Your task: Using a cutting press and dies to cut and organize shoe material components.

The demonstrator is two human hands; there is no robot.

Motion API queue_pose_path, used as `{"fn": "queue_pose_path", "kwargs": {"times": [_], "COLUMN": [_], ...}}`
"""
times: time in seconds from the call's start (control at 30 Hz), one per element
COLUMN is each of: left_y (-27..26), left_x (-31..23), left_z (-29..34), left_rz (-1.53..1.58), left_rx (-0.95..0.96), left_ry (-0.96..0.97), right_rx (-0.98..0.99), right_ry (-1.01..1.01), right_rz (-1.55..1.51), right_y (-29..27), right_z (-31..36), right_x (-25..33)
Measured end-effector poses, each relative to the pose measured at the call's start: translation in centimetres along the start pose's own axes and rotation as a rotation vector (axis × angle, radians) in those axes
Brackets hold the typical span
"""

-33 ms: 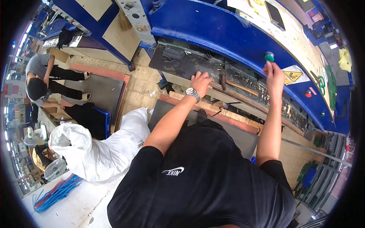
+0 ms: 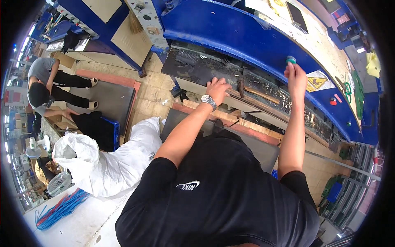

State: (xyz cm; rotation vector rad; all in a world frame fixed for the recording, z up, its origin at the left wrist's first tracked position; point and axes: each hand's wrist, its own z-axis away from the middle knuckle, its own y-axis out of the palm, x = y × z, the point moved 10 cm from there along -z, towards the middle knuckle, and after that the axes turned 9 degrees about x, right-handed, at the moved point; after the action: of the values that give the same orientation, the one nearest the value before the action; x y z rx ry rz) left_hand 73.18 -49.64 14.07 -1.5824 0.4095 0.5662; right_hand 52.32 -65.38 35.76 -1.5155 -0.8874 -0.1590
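My left hand (image 2: 217, 90) rests on the front edge of a worn black machine bed (image 2: 193, 70), fingers apart and holding nothing. Just right of it lies a hammer (image 2: 261, 94) with a dark head and a wooden handle. Up at the blue front panel (image 2: 247, 35) of the machine, my right hand (image 2: 294, 78) has its fingers curled, with a fingertip against a round green push button (image 2: 290, 60). The fingertip covers part of the button. Nothing shows inside that hand.
A yellow warning sign (image 2: 316, 82) and a red button (image 2: 333, 101) sit right of my right hand. A phone (image 2: 297, 17) and green scissors (image 2: 348, 91) lie on the ledge. A large white sack (image 2: 119, 168) stands left. Another person (image 2: 41, 82) bends over farther left.
My right hand's fingertips have shifted slightly up over the green button, covering more of it. My left hand stays in place. The other person's arm has moved slightly.
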Motion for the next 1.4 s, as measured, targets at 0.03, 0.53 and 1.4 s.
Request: {"fn": "queue_pose_path", "kwargs": {"times": [0.03,0.53,1.4], "left_y": [0.0,-0.6,-1.7], "left_x": [-0.1,-0.7,-0.3], "left_z": [0.0,-0.6,7.4], "left_rz": [-0.002,-0.058,0.265], "left_rx": [-0.003,0.111,0.248], "left_ry": [0.004,-0.085,-0.103], "right_rx": [0.019,0.434,0.834], "right_ry": [0.03,0.025,-0.03], "right_rz": [-0.084,0.335,0.287], "right_y": [0.4,9.2,13.4], "right_z": [-0.6,11.8,10.9], "right_x": [-0.6,-9.8,-4.8]}}
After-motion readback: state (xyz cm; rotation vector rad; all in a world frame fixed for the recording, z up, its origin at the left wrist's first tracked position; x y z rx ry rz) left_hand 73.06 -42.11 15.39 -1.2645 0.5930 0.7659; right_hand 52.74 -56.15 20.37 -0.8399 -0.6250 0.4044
